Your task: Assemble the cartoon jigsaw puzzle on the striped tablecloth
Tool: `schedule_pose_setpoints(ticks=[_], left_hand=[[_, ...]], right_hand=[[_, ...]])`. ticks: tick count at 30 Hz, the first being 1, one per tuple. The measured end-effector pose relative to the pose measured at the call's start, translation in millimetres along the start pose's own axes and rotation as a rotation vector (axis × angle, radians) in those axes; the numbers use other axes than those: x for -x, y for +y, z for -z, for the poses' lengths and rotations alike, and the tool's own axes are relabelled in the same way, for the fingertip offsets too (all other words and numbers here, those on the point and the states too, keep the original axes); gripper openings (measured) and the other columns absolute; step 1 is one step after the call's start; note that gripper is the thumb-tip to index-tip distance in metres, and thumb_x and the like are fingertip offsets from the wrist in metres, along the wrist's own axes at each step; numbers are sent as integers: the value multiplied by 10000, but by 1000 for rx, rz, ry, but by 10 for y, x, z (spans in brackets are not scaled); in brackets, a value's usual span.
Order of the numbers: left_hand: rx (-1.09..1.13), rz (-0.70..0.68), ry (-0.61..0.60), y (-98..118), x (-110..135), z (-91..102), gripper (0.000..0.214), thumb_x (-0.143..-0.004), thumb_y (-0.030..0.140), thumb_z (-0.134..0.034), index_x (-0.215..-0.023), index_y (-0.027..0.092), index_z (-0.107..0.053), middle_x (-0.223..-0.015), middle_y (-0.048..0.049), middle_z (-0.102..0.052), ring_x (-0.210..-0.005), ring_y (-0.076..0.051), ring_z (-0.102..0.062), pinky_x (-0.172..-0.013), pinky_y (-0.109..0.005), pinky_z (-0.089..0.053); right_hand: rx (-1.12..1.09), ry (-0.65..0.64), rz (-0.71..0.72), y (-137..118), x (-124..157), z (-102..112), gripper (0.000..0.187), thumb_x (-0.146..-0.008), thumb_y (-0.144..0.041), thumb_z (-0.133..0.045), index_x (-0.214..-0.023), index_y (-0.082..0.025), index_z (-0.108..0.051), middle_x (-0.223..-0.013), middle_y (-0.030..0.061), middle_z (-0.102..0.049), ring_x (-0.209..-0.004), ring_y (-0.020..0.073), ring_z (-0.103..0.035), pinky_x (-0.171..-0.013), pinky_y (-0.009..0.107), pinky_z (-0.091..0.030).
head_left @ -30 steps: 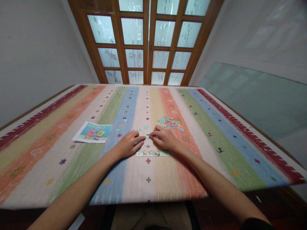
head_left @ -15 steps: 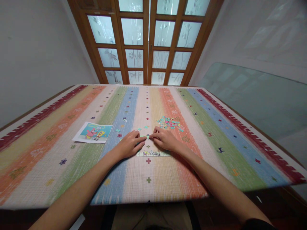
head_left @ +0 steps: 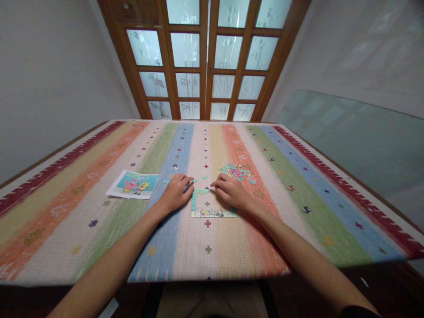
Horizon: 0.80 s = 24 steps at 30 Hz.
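A partly joined jigsaw frame (head_left: 212, 213) lies flat on the striped tablecloth (head_left: 99, 212), with a bottom strip, a left side and a short top strip (head_left: 201, 191). My left hand (head_left: 175, 193) rests at the frame's upper left corner, fingers curled loosely, nothing visible in them. My right hand (head_left: 232, 192) lies on the frame's right side, index finger stretched toward the top strip. Both hands sit on the cloth beside the joined pieces.
A heap of loose puzzle pieces (head_left: 236, 170) lies just beyond my right hand. A few single pieces (head_left: 173, 167) are scattered behind my left hand. A cartoon reference picture (head_left: 133, 184) lies to the left. Glazed wooden doors (head_left: 205, 57) stand behind the table.
My hands have drawn apart from the pinch where they met at the top strip, uncovering the frame's left side and top strip. The view has tilted down slightly.
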<state>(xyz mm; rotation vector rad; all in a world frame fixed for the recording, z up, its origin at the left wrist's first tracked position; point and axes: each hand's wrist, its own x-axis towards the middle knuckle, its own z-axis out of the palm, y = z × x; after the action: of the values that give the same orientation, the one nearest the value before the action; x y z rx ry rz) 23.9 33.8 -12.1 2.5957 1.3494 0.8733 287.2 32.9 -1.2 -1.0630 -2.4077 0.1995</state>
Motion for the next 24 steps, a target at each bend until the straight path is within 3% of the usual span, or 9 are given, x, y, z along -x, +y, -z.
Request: schedule_pose_setpoints(ticks=[11, 24], left_hand=[[18, 133, -12, -140, -171, -116, 210, -949, 351, -619, -989, 180, -734, -890, -56, -582, -917, -248, -582, -911, -432, -480], [50, 97, -23, -73, -190, -110, 65, -932, 228, -604, -972, 190, -637, -895, -49, -624, -919, -241, -579, -889, -417, -471]], right_hand=[[10, 83, -70, 145, 42, 104, 239, -905, -112, -558, -985, -178, -773, -964, 109, -677, -843, 217, -616, -765, 343, -453], [-1, 67, -73, 122, 54, 76, 222, -921, -139, -583, -985, -188, -790, -961, 104, -682, -836, 211, -623, -759, 345, -466]])
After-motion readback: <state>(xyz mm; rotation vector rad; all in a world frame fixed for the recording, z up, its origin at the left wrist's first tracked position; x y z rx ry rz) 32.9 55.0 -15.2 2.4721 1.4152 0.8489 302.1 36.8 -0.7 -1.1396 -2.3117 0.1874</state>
